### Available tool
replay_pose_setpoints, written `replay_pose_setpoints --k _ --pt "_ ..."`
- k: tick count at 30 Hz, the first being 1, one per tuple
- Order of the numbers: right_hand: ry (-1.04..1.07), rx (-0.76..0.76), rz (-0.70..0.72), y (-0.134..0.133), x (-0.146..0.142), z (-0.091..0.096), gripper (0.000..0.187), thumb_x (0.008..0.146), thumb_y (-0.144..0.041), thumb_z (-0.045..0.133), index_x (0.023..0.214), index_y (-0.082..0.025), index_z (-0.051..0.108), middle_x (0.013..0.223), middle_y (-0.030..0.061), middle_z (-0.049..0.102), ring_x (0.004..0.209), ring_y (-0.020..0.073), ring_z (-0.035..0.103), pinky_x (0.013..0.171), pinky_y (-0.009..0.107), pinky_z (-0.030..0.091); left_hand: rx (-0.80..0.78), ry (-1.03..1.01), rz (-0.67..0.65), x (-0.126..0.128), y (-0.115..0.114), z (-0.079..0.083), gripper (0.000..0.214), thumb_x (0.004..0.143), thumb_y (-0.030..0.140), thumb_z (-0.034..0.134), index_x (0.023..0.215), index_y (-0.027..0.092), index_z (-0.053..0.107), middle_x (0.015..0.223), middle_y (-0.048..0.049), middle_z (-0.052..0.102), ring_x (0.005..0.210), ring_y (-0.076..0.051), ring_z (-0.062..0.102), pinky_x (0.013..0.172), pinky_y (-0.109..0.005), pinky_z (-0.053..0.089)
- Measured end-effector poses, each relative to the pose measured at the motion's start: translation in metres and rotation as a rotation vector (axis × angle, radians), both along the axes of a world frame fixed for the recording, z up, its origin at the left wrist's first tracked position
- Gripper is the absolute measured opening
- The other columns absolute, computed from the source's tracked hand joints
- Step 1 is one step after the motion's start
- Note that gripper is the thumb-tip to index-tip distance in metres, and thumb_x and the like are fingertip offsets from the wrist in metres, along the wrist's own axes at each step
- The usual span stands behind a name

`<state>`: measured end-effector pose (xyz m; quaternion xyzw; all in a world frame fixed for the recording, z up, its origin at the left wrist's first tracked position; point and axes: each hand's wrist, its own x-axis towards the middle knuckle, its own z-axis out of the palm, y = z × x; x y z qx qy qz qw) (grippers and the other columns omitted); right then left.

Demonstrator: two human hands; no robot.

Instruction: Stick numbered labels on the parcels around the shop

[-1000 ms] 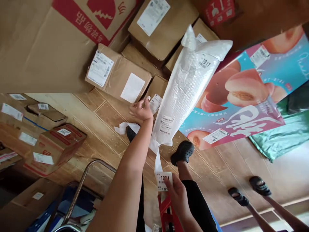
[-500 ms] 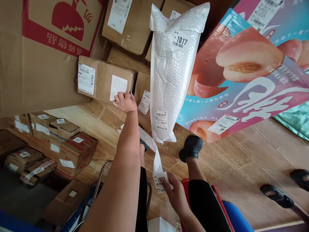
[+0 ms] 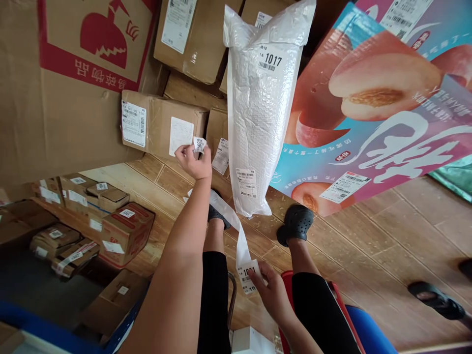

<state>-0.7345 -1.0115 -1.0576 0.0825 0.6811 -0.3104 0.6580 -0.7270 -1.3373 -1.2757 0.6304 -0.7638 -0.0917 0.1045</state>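
My left hand [image 3: 195,161] pinches a small white sticker label [image 3: 199,144] with printed digits, in front of a brown cardboard box [image 3: 158,113]. The label's face is turned and partly hidden by the fingers. Lower down, my right hand [image 3: 273,290] grips a strip of labels [image 3: 246,276], whose top one reads 1021 in part. A pale backing tail of the strip trails up and left behind my left forearm. Between and beyond the hands lies a long white bubble mailer [image 3: 261,113] bearing a 1017 sticker and a shipping label; neither hand touches it.
A pink and blue peach carton [image 3: 368,98] stands at right. Left is a large carton [image 3: 73,118] with red print; more boxes [image 3: 195,39] sit behind. Parcels [image 3: 125,231] are on the lower left. My shoes [image 3: 297,221] rest on the wooden floor; another person's foot [image 3: 435,300] is at right.
My left hand has turned, bringing the small label between its fingers into sight. The right hand still grips the strip. The view has shifted slightly.
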Motion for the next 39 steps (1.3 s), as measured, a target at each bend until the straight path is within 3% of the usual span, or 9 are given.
replay_pose_setpoints --k 4,6,10,21,30,35,39 --pt "-0.002 0.016 0.008 0.000 -0.002 -0.002 0.044 0.083 -0.058 0.055 0.080 -0.016 0.068 0.077 0.0078 0.066 0.073 0.0213 0.061 0.064 0.027 0.048 0.045 0.080 -0.082 0.005 0.020 0.001 0.045 0.071 0.037 0.072 0.110 0.016 0.061 0.111 -0.0126 0.049 0.109 -0.025 0.052 0.097 -0.037 0.041" --pt "0.007 0.023 0.006 0.000 -0.001 -0.003 0.045 0.081 -0.059 0.056 0.079 -0.016 0.069 0.075 0.0072 0.066 0.071 0.0208 0.060 0.063 0.027 0.048 0.042 0.092 -0.065 0.007 0.022 -0.003 0.038 0.078 0.039 0.066 0.108 0.017 0.064 0.105 -0.0112 0.052 0.104 -0.023 0.055 0.094 -0.034 0.043" --pt "0.000 0.019 0.000 -0.001 -0.001 -0.003 0.045 0.082 -0.060 0.056 0.078 -0.016 0.068 0.074 0.0065 0.066 0.070 0.0202 0.060 0.063 0.027 0.047 0.076 0.057 0.020 0.007 0.012 -0.013 0.026 0.090 0.033 0.051 0.100 0.020 0.070 0.093 -0.0087 0.061 0.092 -0.020 0.060 0.087 -0.032 0.045" --pt "-0.052 0.043 -0.003 0.000 -0.003 -0.003 0.046 0.082 -0.061 0.055 0.083 -0.017 0.068 0.078 0.0068 0.067 0.075 0.0206 0.061 0.066 0.026 0.049 0.073 -0.303 0.190 -0.018 -0.008 -0.011 0.018 0.083 0.031 0.057 0.075 0.020 0.069 0.077 -0.0101 0.068 0.090 -0.030 0.059 0.082 -0.048 0.038" --pt "-0.102 -0.024 -0.108 0.004 -0.022 0.000 0.036 0.086 -0.050 0.056 0.091 -0.016 0.067 0.086 0.0080 0.067 0.082 0.0216 0.063 0.073 0.028 0.050 0.176 -0.398 0.482 -0.043 -0.012 -0.003 0.033 0.083 0.051 0.056 0.082 0.022 0.072 0.081 -0.0135 0.072 0.083 -0.034 0.066 0.080 -0.054 0.041" --pt "-0.111 -0.028 -0.155 0.005 -0.031 0.003 0.040 0.084 -0.056 0.056 0.088 -0.018 0.068 0.086 0.0083 0.069 0.082 0.0229 0.065 0.072 0.029 0.051 0.236 -0.462 0.495 -0.041 -0.017 0.003 0.042 0.080 0.059 0.056 0.079 0.019 0.070 0.085 -0.0179 0.071 0.085 -0.037 0.067 0.074 -0.053 0.047" --pt "-0.104 -0.031 -0.176 0.005 -0.037 0.005 0.046 0.082 -0.061 0.056 0.089 -0.017 0.070 0.085 0.0093 0.070 0.080 0.0240 0.065 0.069 0.030 0.052 0.268 -0.523 0.403 -0.044 -0.024 0.006 0.042 0.080 0.056 0.058 0.078 0.016 0.066 0.090 -0.0231 0.069 0.089 -0.040 0.066 0.070 -0.053 0.049"
